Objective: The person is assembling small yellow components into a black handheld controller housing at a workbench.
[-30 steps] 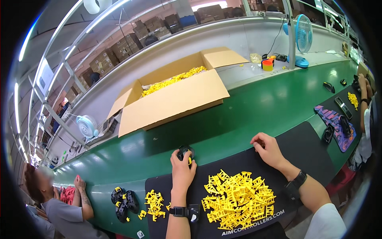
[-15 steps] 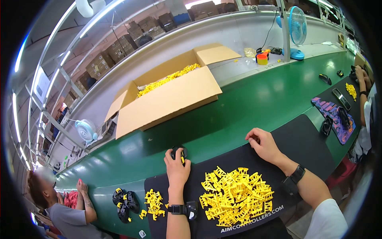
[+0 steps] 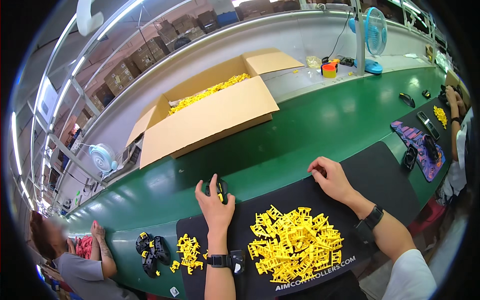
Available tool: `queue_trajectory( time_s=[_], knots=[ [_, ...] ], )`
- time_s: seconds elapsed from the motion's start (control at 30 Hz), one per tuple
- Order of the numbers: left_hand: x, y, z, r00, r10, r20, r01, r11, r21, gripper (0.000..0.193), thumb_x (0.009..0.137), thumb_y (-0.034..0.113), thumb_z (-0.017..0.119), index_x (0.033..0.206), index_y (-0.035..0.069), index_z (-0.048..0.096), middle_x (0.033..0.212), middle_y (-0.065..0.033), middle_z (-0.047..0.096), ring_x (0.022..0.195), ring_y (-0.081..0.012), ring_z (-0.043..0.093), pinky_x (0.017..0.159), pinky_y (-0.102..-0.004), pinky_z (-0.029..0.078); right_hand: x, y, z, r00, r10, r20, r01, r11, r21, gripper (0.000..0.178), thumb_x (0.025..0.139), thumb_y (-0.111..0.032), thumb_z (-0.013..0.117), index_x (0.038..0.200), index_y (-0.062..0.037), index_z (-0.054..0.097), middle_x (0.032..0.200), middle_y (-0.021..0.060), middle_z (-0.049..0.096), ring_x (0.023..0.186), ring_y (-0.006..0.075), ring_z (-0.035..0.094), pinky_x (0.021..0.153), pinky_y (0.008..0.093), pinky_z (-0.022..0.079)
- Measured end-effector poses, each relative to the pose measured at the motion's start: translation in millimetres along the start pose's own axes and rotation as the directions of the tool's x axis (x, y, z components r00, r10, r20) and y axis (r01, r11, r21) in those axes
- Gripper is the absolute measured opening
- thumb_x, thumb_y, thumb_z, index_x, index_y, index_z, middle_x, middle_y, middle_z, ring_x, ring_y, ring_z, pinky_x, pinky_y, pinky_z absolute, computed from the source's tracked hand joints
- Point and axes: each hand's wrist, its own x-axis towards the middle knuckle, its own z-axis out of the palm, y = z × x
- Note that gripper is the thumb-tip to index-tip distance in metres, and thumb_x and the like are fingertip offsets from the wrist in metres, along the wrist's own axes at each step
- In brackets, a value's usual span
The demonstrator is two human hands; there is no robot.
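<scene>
My left hand point(image 3: 215, 206) lies over a black mouse-shaped shell point(image 3: 223, 188) with a yellow piece on it, at the far edge of the dark mat point(image 3: 377, 175). Its fingers are spread, with the shell between index finger and thumb. Over the mat to the right, my right hand point(image 3: 330, 177) has its fingers curled and index finger near the thumb; whatever they might hold is hidden. Between my forearms lies a big heap of small yellow plastic clips point(image 3: 295, 242). A smaller yellow pile point(image 3: 189, 252) is left of my left forearm.
Several black shells with yellow pieces point(image 3: 150, 252) lie at the left. Across the green bench point(image 3: 300, 127) stands an open cardboard box point(image 3: 210, 117) of yellow parts. One person point(image 3: 82, 265) sits at left; another's hands point(image 3: 454, 97) work at far right. A blue fan point(image 3: 375, 32) stands behind.
My left hand's fingers have gone from wrapped round the black shell to spread and stretched. My right hand stays nearly where it was. The whole view has shifted slightly.
</scene>
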Motion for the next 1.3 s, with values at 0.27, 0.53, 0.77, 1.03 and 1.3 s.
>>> queue_trajectory(
  time_s=[0.27, 0.53, 0.77, 1.03, 1.3],
  knots=[
    [-9.7, 2.5, -10.0, 0.976, -0.210, 0.064, 0.209, 0.796, -0.568, 0.013, 0.087, -0.002, 0.058, 0.099, 0.002, 0.059, 0.081, -0.0023, 0.054, 0.069, -0.0130, 0.053, 0.060, -0.0254, 0.041, -2.6, 5.6, 1.3, 1.000, -0.001, -0.005, 0.001, 1.000, 0.012, 0.006, 0.091, 0.000, 0.060, 0.095, 0.0004, 0.065, 0.082, 0.0069, 0.061, 0.065, 0.0125, 0.057, 0.062, 0.0282, 0.047],
    [-19.1, -13.6, 13.5, 0.959, -0.127, 0.253, 0.279, 0.571, -0.772, 0.010, 0.084, -0.006, 0.057, 0.080, 0.003, 0.056, 0.059, 0.0079, 0.042, 0.053, 0.0006, 0.035, 0.049, -0.0215, 0.024, -2.0, 5.3, 3.9, 1.000, 0.009, 0.002, -0.009, 1.000, 0.016, 0.008, 0.091, 0.000, 0.058, 0.096, 0.0008, 0.065, 0.082, 0.0073, 0.064, 0.066, 0.0133, 0.059, 0.063, 0.0281, 0.048],
    [-13.8, 8.4, 3.4, 0.947, -0.074, 0.311, 0.293, 0.594, -0.750, 0.006, 0.085, -0.003, 0.060, 0.081, 0.001, 0.059, 0.059, 0.0084, 0.038, 0.054, 0.0004, 0.032, 0.050, -0.0214, 0.023, -2.2, 3.1, 0.6, 1.000, -0.014, 0.010, 0.014, 1.000, -0.004, 0.006, 0.091, -0.001, 0.060, 0.096, 0.0006, 0.065, 0.083, 0.0070, 0.064, 0.066, 0.0131, 0.059, 0.063, 0.0284, 0.048],
    [-11.5, 16.1, -2.4, 0.929, -0.057, 0.365, 0.297, 0.703, -0.646, 0.010, 0.090, 0.007, 0.070, 0.097, 0.002, 0.076, 0.059, 0.0085, 0.031, 0.055, -0.0025, 0.028, 0.051, -0.0252, 0.023, -1.9, 0.2, 0.7, 1.000, -0.009, 0.012, 0.009, 1.000, -0.007, 0.006, 0.092, 0.000, 0.060, 0.095, 0.0003, 0.065, 0.083, 0.0070, 0.063, 0.065, 0.0129, 0.058, 0.062, 0.0281, 0.047],
    [-13.7, 13.2, -0.2, 0.919, -0.061, 0.389, 0.311, 0.718, -0.623, 0.020, 0.095, 0.018, 0.069, 0.086, 0.001, 0.073, 0.058, 0.0065, 0.035, 0.056, -0.0038, 0.031, 0.052, -0.0267, 0.025, -2.0, -0.2, 0.7, 1.000, -0.002, 0.019, 0.002, 1.000, -0.030, 0.006, 0.092, -0.001, 0.060, 0.096, 0.0003, 0.065, 0.083, 0.0070, 0.062, 0.065, 0.0132, 0.058, 0.062, 0.0287, 0.047]
  ],
)
